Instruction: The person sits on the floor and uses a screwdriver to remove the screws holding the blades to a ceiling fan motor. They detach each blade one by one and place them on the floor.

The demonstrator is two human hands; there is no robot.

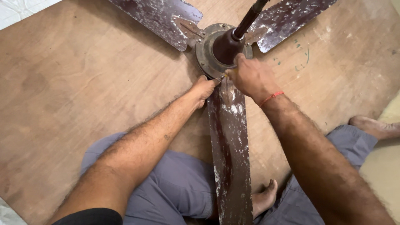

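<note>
An old brown ceiling fan lies on a wooden board (75,75). Its round motor housing (210,46) has a dark downrod (250,16) rising toward the camera. One worn, paint-flaked blade (229,150) points toward me between my knees. My left hand (204,89) presses at the base of this blade, next to the motor rim. My right hand (250,77), with a red thread at the wrist, has its fingers closed at the joint where the blade's bracket meets the motor. Whatever the fingers pinch there is hidden.
Two more blades reach away at the top left (154,16) and top right (287,16). I sit cross-legged in grey trousers; one bare foot (264,196) lies beside the near blade and another (375,127) at the right edge.
</note>
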